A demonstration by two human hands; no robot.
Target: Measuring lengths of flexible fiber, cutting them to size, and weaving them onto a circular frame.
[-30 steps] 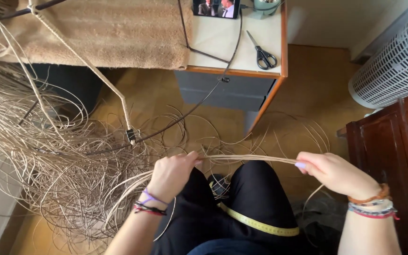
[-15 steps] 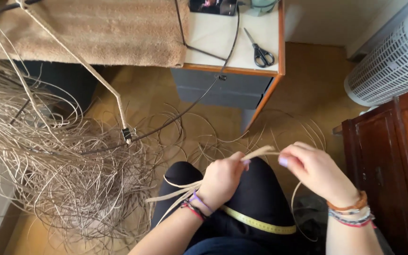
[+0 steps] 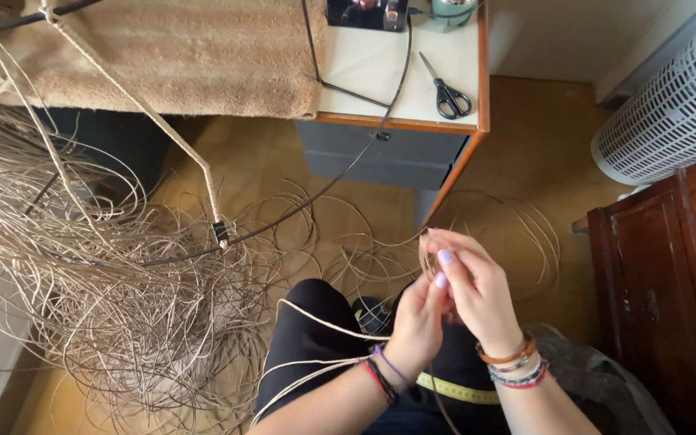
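Pinching the cane strands (image 3: 437,242) together, the left hand (image 3: 419,322) and right hand (image 3: 477,294) are both closed on them above the lap, right of the cane heap (image 3: 114,306). The bundle should be kept taut and its ends aligned.

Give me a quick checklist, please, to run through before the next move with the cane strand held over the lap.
1. Both hands on the strand: ok; left hand and right hand pinch the cane strand together.
2. Strand free of the loose cane pile: cannot tell.
3. Scissors in sight: ok, on the desk.
4. Tape measure at hand: ok, across the lap.
5. Black cable apart from the hands: ok.
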